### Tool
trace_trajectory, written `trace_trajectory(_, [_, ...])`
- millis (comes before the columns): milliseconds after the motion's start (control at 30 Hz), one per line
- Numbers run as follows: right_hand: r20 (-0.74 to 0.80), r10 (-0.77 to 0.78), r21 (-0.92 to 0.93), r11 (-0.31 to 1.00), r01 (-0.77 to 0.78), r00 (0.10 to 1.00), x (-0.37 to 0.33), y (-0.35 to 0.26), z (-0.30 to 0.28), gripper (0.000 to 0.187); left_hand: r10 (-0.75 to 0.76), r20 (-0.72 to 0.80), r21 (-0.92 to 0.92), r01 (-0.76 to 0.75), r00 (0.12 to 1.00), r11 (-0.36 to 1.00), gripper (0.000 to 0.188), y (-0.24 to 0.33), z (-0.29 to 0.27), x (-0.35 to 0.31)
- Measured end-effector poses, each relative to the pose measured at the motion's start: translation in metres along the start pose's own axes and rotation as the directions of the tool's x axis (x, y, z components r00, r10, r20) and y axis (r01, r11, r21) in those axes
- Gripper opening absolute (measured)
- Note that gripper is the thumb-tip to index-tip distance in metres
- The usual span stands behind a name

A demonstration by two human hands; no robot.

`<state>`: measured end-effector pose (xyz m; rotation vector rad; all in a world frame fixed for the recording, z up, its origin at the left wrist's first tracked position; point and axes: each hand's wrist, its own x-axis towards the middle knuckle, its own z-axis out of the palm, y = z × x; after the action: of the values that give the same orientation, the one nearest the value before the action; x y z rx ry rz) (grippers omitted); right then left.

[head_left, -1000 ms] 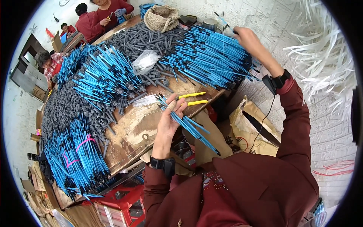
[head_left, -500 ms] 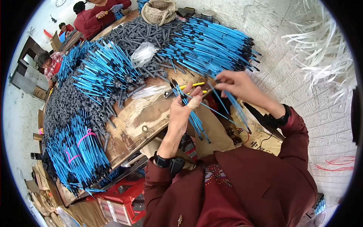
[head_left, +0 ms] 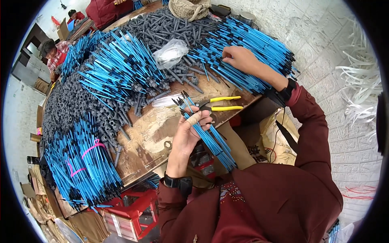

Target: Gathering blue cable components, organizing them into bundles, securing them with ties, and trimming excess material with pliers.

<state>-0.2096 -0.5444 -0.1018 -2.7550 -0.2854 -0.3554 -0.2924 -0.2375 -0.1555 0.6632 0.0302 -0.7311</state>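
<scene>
My left hand (head_left: pixel 187 130) is wrapped round a small bundle of thin blue tubes with black fittings (head_left: pixel 216 146), held slanting over the table's near edge. The black upper ends stick out past my thumb and fingers. Farther off, my right hand (head_left: pixel 242 60) lies over the left part of a big stack of similar blue tubes (head_left: pixel 265 50). Its fingers are bent in a pinch, and what is between the tips is hidden. Pliers with yellow handles (head_left: pixel 225 108) lie on the table just beyond my left hand.
Grey plastic fittings (head_left: pixel 73 101) heap across the round wooden table (head_left: pixel 152 139). Another pile of blue tubes (head_left: pixel 125 67), pink-tied bundles (head_left: pixel 83 162), a clear plastic bag (head_left: pixel 170 54), thin white strips (head_left: pixel 162 101) and a woven bag (head_left: pixel 189 9) lie there. Co-workers (head_left: pixel 56 52) sit beyond.
My right hand has moved up and away, from near the left hand to the tube stack. The loose tubes that were by it now appear gathered in the left hand's bundle.
</scene>
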Motion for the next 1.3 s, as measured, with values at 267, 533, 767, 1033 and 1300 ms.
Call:
trace_trajectory(267, [0.288,0.198,0.058,0.973,-0.224,0.937,0.041,0.043,-0.005,0.023,0.006,0.066,-0.021,-0.005,0.998,1.000,0.021,-0.002,-0.020,0.007])
trace_trajectory(533, [0.349,0.389,0.513,0.682,-0.521,0.853,-0.024,0.067,-0.083,0.024,0.081,-0.069,-0.036,-0.083,0.994,0.996,0.034,-0.005,-0.019,0.001])
trace_trajectory(767, [-0.023,0.385,0.643,0.713,-0.281,0.923,-0.127,0.024,-0.137,0.021,0.143,-0.035,0.201,-0.133,0.989,0.970,0.037,-0.021,0.021,-0.001])
trace_trajectory(1033, [0.077,0.208,0.637,0.742,-0.208,0.975,-0.150,-0.072,-0.134,0.016,0.218,-0.016,0.116,-0.215,0.976,0.970,0.039,-0.008,0.019,-0.010])
trace_trajectory(1300, [0.354,-0.096,0.669,0.721,-0.180,0.930,-0.116,-0.132,-0.026,0.016,0.270,0.038,0.148,-0.273,0.962,0.951,0.028,-0.021,0.006,0.001])
